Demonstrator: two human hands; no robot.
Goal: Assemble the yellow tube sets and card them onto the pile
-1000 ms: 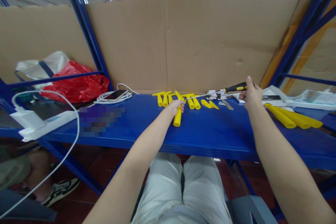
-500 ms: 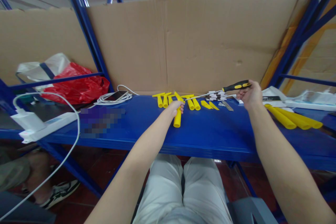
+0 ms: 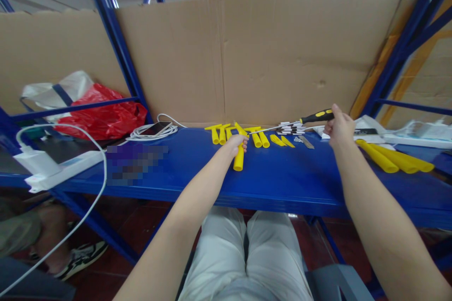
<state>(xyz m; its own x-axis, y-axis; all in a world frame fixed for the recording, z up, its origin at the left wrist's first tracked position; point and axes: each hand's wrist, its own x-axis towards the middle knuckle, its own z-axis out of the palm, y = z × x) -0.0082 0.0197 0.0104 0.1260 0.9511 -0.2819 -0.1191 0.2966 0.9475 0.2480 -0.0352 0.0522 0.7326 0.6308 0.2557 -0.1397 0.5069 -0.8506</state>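
Note:
My left hand is wrapped round a yellow T-shaped plastic handle, its hollow round end pointing towards me. A long screwdriver with a black and yellow grip slants down to the left, its shaft tip meeting the handle's head beside my left fingers. The fingertips of my right hand pinch the butt of the screwdriver's grip. Several like yellow T-shaped pieces lie on both sides of my left hand. Right of them are small yellow wedges, a flat metal strip and tiny metal parts.
Small black-and-white sticks lie at the back of the blue shelf. Several yellow tubes rest at the right. On the left are a coiled white cable, a power strip and a red bag. Cardboard stands behind.
My right hand has shifted slightly on the end of the screwdriver's grip, its fingers curling closer together. The left hand and the yellow handle stay where they were.

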